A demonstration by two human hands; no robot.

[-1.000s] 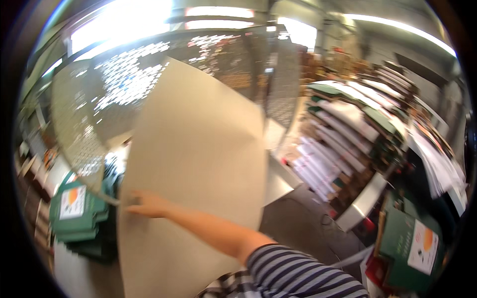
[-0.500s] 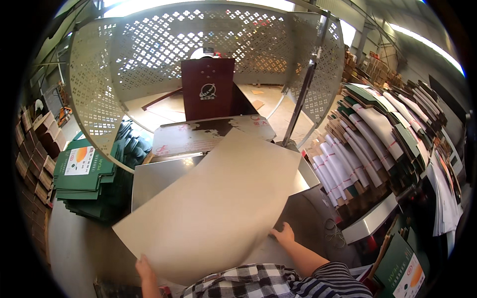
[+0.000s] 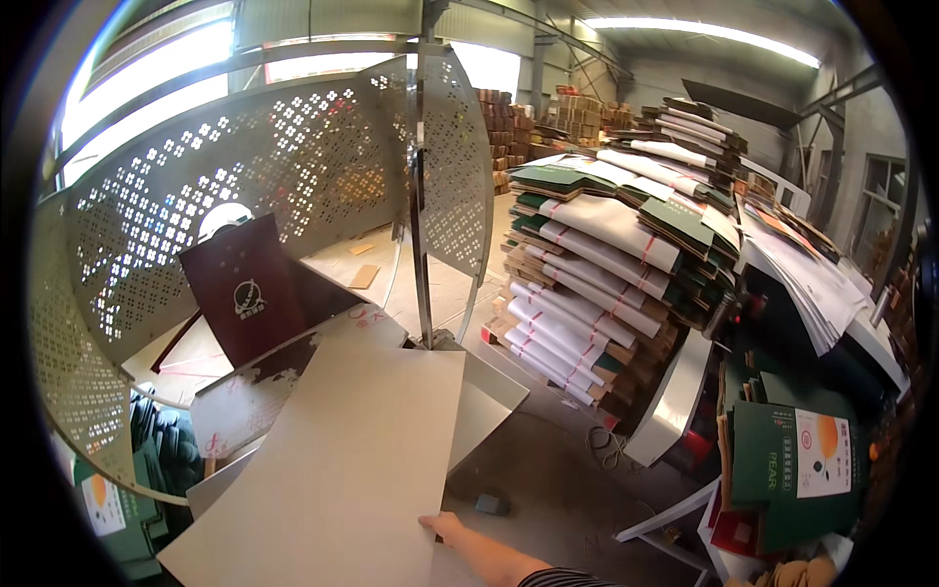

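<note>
A large plain beige cardboard sheet (image 3: 342, 460) stretches from the lower left up over the metal table of the machine. My right hand (image 3: 447, 529) grips its right edge near the bottom of the view, fingers closed on the border. My left hand is out of view. Beneath and beyond the sheet lies the machine's worn metal plate (image 3: 240, 406), in front of a dark red upright housing (image 3: 245, 293). A bare metal wing of the table (image 3: 489, 401) shows to the right of the sheet.
A perforated metal guard (image 3: 342, 186) with an upright post (image 3: 419, 196) curves round the machine. Tall stacks of folded cardboard (image 3: 597, 284) stand to the right. Green printed boxes (image 3: 792, 450) lean at the near right; more green cardboard (image 3: 117, 519) sits at the left.
My view has swung to the right, so the machine now appears further left. My left hand has left the view. My right hand still holds the sheet's edge.
</note>
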